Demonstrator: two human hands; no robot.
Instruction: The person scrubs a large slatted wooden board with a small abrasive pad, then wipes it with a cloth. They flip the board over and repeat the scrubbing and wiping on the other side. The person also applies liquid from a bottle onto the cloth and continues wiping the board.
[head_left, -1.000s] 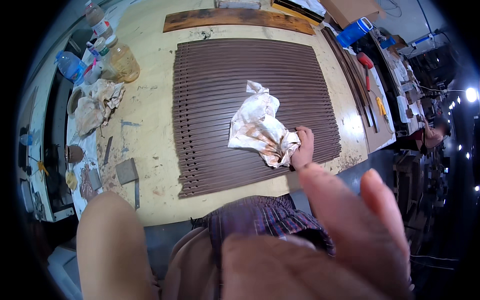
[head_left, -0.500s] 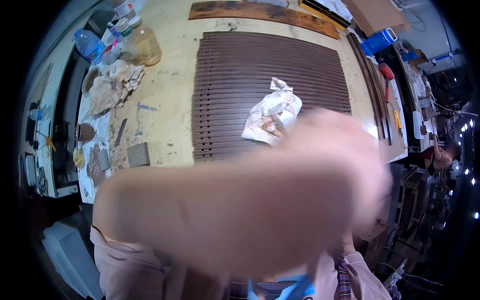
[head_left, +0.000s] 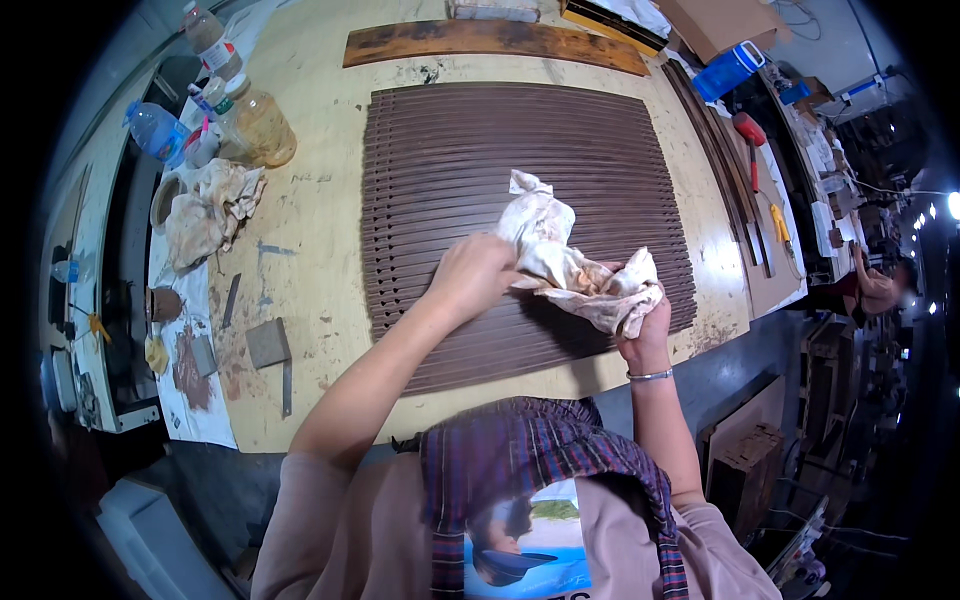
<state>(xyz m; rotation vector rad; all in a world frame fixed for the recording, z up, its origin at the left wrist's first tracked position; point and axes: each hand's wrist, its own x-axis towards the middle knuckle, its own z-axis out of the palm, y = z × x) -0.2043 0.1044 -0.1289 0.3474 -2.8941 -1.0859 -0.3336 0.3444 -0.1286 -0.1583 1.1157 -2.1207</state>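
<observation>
Workbench (head_left: pixel 310 260) | brown slats (head_left: pixel 480 150) | left hand (head_left: pixel 470 278), right hand (head_left: pixel 645 325): fingers clutching stained rag (head_left: pixel 570 262)

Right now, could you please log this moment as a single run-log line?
left hand: grips stained rag | right hand: grips rag's other end | rag over dark slatted panel | workbench

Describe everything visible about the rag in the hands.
The rag is a crumpled, off-white cloth blotched with brown stains. It is bunched and twisted, held above a dark brown slatted panel on the workbench. The left hand grips its left side; the right hand holds its right end from below.
</observation>
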